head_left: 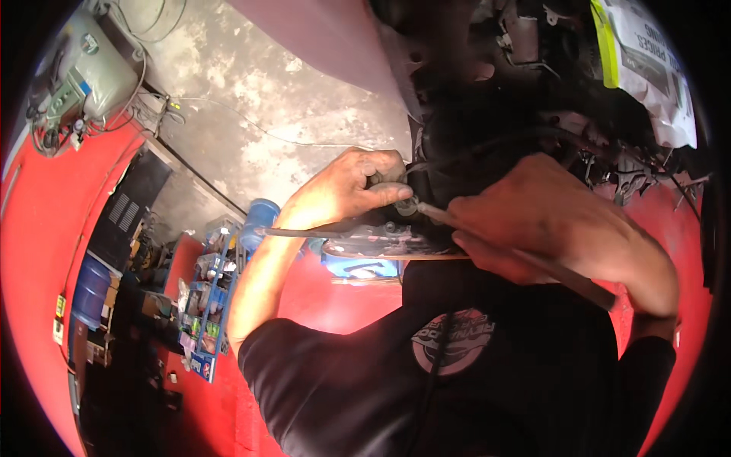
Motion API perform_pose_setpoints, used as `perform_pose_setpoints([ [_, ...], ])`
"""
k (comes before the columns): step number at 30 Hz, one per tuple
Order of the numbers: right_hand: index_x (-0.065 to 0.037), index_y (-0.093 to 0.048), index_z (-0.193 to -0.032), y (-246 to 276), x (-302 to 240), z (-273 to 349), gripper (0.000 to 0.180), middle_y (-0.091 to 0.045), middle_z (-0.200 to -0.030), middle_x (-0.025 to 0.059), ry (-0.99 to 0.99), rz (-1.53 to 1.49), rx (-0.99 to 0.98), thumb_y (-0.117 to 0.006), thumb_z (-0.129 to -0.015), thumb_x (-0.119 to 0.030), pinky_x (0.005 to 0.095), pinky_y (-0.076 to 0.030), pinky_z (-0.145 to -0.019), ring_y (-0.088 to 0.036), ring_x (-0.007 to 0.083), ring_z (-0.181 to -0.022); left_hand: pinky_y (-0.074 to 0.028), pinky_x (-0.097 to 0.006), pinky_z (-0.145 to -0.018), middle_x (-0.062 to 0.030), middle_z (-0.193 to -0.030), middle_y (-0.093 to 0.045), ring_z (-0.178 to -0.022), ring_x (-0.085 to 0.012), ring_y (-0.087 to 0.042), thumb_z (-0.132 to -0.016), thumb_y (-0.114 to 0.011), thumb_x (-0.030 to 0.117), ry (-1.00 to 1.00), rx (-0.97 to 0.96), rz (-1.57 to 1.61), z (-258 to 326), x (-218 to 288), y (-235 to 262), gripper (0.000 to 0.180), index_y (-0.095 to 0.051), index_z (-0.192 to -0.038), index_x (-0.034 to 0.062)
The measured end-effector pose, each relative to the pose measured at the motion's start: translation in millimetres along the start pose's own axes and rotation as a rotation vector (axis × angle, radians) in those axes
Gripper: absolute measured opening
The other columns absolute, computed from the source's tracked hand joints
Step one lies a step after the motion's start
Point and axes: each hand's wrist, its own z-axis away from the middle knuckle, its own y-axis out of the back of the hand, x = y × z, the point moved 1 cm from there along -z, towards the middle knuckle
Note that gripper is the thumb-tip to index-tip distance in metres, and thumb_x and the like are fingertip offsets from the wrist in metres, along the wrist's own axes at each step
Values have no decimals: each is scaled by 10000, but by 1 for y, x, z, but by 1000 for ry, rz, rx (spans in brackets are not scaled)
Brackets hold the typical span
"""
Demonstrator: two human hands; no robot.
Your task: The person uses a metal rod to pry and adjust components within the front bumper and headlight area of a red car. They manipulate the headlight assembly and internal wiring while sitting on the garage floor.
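Observation:
My left hand (pixel 346 190) is closed around a small grey metal fitting (pixel 405 204) on the edge of a dark, greasy engine assembly (pixel 487 114). My right hand (pixel 548 221) grips a long dark rod-shaped tool (pixel 533 263), whose tip meets the fitting beside my left fingers. Just below both hands a flat, dirty metal bracket (pixel 365 242) juts out to the left. My dark shirt with a round emblem (pixel 453 343) fills the lower middle of the view.
A white printed plastic bag (pixel 655 68) hangs at the top right among hoses and cables. At the left stand a grey machine with wires (pixel 84 76), a blue rack of small items (pixel 204 305), a blue barrel (pixel 91 289) and red surfaces (pixel 46 228).

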Motion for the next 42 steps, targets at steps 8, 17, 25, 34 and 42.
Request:
perform_pose_setpoints([
  [8, 56, -646, -1090, -28, 0, 53, 287, -623, -758, 176, -312, 235, 357, -701, -825, -39, 445, -523, -561, -637, 395, -638, -461, -407, -640, -179, -726, -626, -649, -280, -585, -907, -728, 249, 128, -457, -324, -25, 31, 23, 261, -664, -893, -4],
  [17, 62, -569, -1271, -66, 34, 73, 536, -675, -995, 220, -194, 325, 567, -769, -785, -39, 429, -569, -632, -688, 392, -779, -467, -489, -640, -244, -724, -617, -690, -422, -614, -980, -629, 301, 1, -587, -521, -35, 37, 21, 349, -669, -858, -24],
  [25, 24, -537, -1331, -69, 51, 68, 580, -670, -905, 171, -201, 281, 588, -768, -808, -73, 426, -563, -643, -689, 361, -761, -495, -497, -683, -255, -740, -640, -749, -444, -637, -976, -637, 290, 40, -601, -569, -39, 42, 18, 358, -693, -865, -46],
  [34, -26, -564, -1343, -73, 59, 70, 586, -617, -816, 128, -126, 341, 631, -790, -813, -135, 422, -540, -619, -646, 327, -689, -499, -499, -721, -263, -835, -660, -811, -445, -645, -974, -631, 235, 67, -721, -603, -46, 49, 16, 270, -699, -939, -24],
  [42, -101, -564, -1349, -77, 64, 68, 585, -572, -787, 82, -97, 371, 705, -807, -824, -188, 417, -506, -514, -613, 288, -617, -501, -511, -757, -272, -851, -668, -845, -451, -649, -965, -637, 233, 88, -674, -603, -42, 58, 16, 261, -708, -1017, -13],
])
